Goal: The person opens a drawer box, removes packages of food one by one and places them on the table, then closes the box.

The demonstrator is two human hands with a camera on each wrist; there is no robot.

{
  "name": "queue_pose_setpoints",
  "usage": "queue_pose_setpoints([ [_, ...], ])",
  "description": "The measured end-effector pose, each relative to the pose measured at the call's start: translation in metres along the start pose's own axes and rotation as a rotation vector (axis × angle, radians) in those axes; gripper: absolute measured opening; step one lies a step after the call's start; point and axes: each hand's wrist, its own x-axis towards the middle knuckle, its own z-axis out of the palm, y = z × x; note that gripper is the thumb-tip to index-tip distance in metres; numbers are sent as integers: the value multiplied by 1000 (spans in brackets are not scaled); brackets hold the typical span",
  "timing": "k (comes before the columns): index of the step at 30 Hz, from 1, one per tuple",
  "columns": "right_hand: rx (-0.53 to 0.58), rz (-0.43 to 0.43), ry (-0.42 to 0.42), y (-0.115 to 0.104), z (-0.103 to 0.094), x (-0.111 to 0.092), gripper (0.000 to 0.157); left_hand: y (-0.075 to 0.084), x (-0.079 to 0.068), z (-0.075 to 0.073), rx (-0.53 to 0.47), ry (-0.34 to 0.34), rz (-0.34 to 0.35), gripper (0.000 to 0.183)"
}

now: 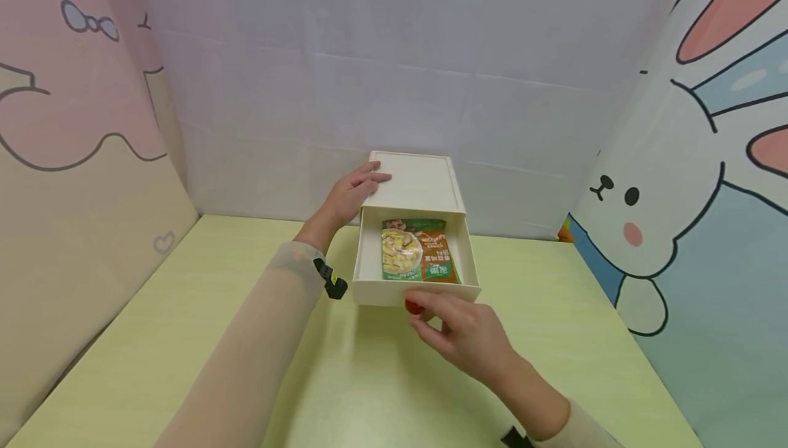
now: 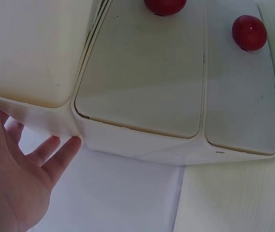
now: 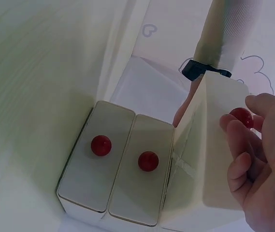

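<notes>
The table (pale yellow-green) bears a white drawer unit.

Counted on inspection: one white cabinet; three drawers, one pulled out and two closed; three red knobs, one per drawer; one food packet visible; one left hand; one right hand; two black wrist devices; one tabletop.

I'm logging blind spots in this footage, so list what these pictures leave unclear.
Head view: the food packet's fine print, too small.
Head view: the open drawer's rear, hidden under the cabinet top.
Head view: part of the red knob, hidden by the right hand.
Left wrist view: the middle knob, cut off by the top edge.
Right wrist view: inside the closed drawers, hidden by their fronts.
</notes>
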Motion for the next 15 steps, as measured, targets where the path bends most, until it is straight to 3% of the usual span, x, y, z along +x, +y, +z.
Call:
queue_pose_setpoints([
  [3,3,-30,35,-2,-7,5,27,-1,0,0,-11,0,4,46],
  [8,-11,-48,98,-2,-27,22,38,0,0,1,-11,-1,6,46],
  [12,-73,-16,124,5,-42,42,27,2,-1,0,0,-3,6,46],
  [15,-152,52,92,13,-49,58,18,2,-1,0,5,-1,3,47],
])
